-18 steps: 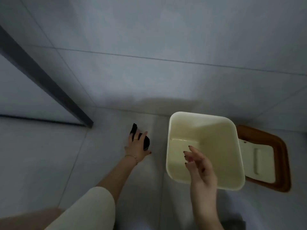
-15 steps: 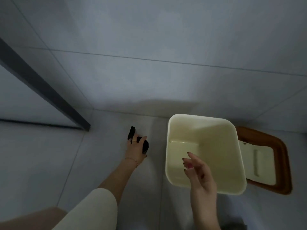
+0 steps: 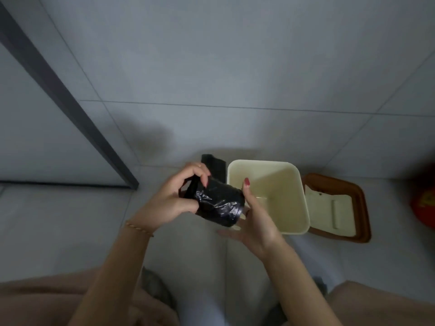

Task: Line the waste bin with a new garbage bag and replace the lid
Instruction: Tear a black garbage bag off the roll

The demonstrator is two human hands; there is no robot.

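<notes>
Hands meet over the tiled floor (image 3: 70, 231) in the head view, both closed around a roll of black garbage bags (image 3: 217, 204). The left hand (image 3: 169, 198) curls round the roll's left end, its fingertips pinching a loose flap of black film; a further strip of that film (image 3: 215, 167) sticks up behind the fingers toward the wall. The right hand (image 3: 255, 222) cups the roll's right end from below, with the thumb raised along its side. The roll hangs in the air just beside the near-left corner of the waste bin (image 3: 296, 228), which stands open, unlined and empty on the floor close to the foot of the wall. Its lid (image 3: 329, 210) — cream panel in a brown frame — lies flat on the floor, touching or almost touching the bin's right side. A red object (image 3: 423, 203) shows at the right edge of the view; too little of it is visible to name.

The step in hand looks to be freeing one bag from the roll. Done well, the right hand would keep the roll from spinning while the left draws the loose end out straight, until a perforation shows — then a short, sharp tear across it rather than a slow pull, which would stretch thin film. Tearing over the floor beside the bin keeps the roll from dropping in. Whether the pinched flap is a single layer cannot be told.
</notes>
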